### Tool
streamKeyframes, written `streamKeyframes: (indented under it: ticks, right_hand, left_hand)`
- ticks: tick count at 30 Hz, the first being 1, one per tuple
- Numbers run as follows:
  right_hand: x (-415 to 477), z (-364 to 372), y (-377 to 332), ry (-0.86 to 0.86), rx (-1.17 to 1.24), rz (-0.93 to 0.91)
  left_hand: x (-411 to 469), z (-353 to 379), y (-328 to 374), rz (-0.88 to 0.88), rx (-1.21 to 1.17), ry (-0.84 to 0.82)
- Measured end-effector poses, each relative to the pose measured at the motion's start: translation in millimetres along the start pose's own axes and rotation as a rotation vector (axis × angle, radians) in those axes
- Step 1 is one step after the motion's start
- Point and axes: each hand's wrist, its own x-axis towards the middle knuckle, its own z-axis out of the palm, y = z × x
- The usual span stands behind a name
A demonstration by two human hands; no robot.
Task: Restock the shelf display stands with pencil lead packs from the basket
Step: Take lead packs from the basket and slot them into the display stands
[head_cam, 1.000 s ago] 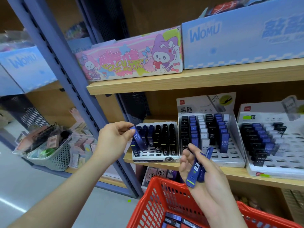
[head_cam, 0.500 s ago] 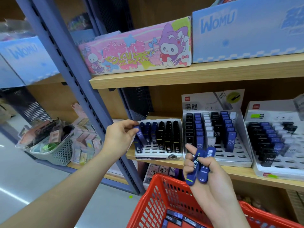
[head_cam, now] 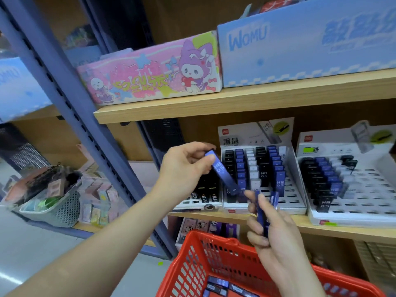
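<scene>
Left grip [head_cam: 184, 170], pinching a blue lead pack [head_cam: 221, 174], has lifted off the leftmost stand [head_cam: 201, 203] toward the centre-frame stand [head_cam: 255, 133], pack unslotted; right grip [head_cam: 278, 232] clasps spare packs [head_cam: 261, 213].

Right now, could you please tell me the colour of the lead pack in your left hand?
The lead pack is blue with pale lettering; head view.

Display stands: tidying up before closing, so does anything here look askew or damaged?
Nothing stands out. Packs stand upright in rows in the middle stand and right stand, front slots empty. The left hand hides much of the left stand.
</scene>
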Motion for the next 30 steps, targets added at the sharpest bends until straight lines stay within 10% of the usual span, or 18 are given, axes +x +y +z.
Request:
streamKeyframes:
  ticks: [30]
  right_hand:
    - [-8, -56, -70, 0.140, 0.152, -0.243]
  left_hand:
    - [18, 127, 15, 0.141, 0.691, -0.522]
